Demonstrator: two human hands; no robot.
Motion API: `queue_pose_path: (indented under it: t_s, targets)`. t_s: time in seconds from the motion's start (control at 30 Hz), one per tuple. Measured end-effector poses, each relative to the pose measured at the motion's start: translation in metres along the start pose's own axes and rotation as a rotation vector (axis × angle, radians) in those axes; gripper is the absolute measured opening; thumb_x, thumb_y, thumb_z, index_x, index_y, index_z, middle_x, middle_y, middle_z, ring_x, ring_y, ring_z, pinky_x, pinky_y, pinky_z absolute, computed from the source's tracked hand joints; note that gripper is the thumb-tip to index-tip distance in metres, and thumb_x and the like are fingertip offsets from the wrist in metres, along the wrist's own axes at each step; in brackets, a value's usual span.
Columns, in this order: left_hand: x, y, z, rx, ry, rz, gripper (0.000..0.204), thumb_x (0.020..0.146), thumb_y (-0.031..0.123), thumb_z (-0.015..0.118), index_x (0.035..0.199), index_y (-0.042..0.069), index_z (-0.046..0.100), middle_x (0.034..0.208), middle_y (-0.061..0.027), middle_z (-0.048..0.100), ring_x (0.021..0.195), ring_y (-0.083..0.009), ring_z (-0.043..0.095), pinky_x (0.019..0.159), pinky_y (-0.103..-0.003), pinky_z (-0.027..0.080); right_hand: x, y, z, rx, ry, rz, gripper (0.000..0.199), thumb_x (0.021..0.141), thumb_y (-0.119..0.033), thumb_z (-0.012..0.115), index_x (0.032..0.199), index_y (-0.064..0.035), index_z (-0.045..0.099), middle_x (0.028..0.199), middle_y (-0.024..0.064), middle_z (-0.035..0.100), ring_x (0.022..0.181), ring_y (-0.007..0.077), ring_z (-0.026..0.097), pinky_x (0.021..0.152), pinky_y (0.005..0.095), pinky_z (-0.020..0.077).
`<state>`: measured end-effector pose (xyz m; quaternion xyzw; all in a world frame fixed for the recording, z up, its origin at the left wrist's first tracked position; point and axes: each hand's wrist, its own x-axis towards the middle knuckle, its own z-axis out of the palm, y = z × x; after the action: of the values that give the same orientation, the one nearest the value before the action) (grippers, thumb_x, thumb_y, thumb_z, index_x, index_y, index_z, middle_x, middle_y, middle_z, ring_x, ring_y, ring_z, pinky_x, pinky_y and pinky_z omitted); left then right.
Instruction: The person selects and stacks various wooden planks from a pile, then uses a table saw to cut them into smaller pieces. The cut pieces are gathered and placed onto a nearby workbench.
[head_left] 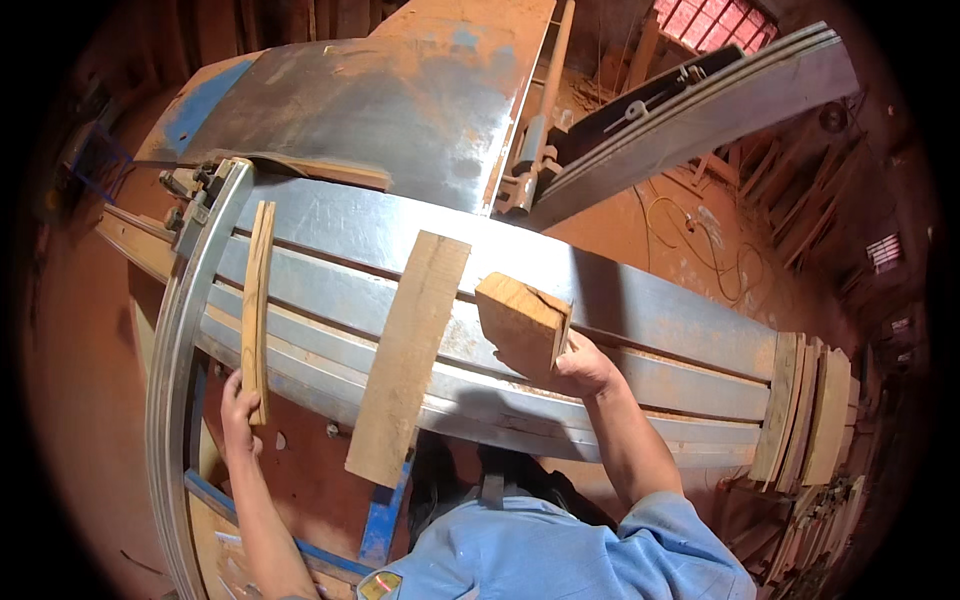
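My left hand [238,408] is closed round the near end of a narrow wooden strip [257,310], which lies along the inner side of the metal crosscut fence [180,320]. In my right hand [584,368] is a thick wooden board [520,318], raised and tilted so that its pale end faces up; a crack or loose sliver shows at its far edge. Between the two hands a flat plank [410,350] lies across the grooved metal sliding table [500,345], its near end jutting past the table's edge toward me.
Beyond the sliding table is the dusty saw table [390,120], with a thin curved offcut [320,170] along its near edge. A long metal rip fence [700,125] stands at the far right. Several boards [820,415] stack at the table's right end. A yellow cable [690,225] lies on the floor.
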<state>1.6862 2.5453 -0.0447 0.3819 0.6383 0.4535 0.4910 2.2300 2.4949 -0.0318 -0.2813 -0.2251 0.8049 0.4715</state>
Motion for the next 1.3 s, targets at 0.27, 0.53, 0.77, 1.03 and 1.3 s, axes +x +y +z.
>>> queue_pose_path:
  t_s: [0.27, 0.53, 0.77, 1.03, 1.3]
  targets:
    - [-0.121, 0.008, 0.050, -0.088, -0.092, -0.042, 0.077, 0.066, 0.018, 0.066, 0.138, -0.001, 0.047, 0.118, -0.0096, 0.057, 0.105, -0.0199, 0.058, 0.091, -0.031, 0.049, -0.061, 0.012, -0.011, -0.001, -0.036, 0.004, 0.105, 0.068, -0.019, 0.090, 0.152, 0.0013, 0.031, 0.143, 0.0120, 0.048, 0.130, 0.0211, 0.048, 0.108, 0.0339, 0.0387]
    - [-0.162, -0.004, 0.114, 0.601, -0.026, 0.356, 0.082, 0.058, 0.027, 0.078, 0.131, 0.000, 0.051, 0.123, -0.0155, 0.054, 0.117, -0.0322, 0.050, 0.104, -0.043, 0.040, -0.095, 0.011, -0.025, -0.028, 0.040, 0.031, 0.100, 0.069, -0.011, 0.081, 0.153, 0.0013, 0.030, 0.143, 0.0115, 0.049, 0.130, 0.0207, 0.049, 0.109, 0.0329, 0.0385]
    - [-0.178, -0.005, 0.159, 1.048, 0.053, 0.639, 0.076, 0.059, 0.027, 0.083, 0.125, 0.005, 0.052, 0.122, -0.0176, 0.051, 0.113, -0.0384, 0.045, 0.099, -0.049, 0.038, -0.114, 0.007, -0.026, -0.041, 0.113, -0.068, 0.101, 0.068, -0.023, 0.081, 0.151, 0.0059, 0.031, 0.142, 0.0137, 0.050, 0.128, 0.0221, 0.051, 0.109, 0.0321, 0.0384]
    - [-0.170, -0.015, 0.161, 1.032, 0.075, 0.540, 0.103, 0.066, 0.034, 0.085, 0.147, -0.004, 0.033, 0.133, -0.0263, 0.046, 0.123, -0.0423, 0.041, 0.107, -0.051, 0.034, -0.121, 0.009, -0.036, 0.005, 0.083, -0.153, 0.085, 0.077, -0.027, 0.073, 0.146, 0.0076, 0.036, 0.137, 0.0166, 0.054, 0.123, 0.0261, 0.057, 0.103, 0.0397, 0.0471]
    - [-0.164, -0.055, 0.128, -0.359, 0.008, -0.220, 0.071, 0.094, 0.027, 0.068, 0.150, 0.000, 0.034, 0.145, -0.0135, 0.048, 0.133, -0.0258, 0.046, 0.111, -0.041, 0.038, -0.122, 0.013, -0.050, 0.082, -0.023, -0.217, 0.067, 0.094, -0.034, 0.059, 0.146, 0.0031, 0.038, 0.136, 0.0197, 0.054, 0.119, 0.0295, 0.060, 0.099, 0.0437, 0.0497]
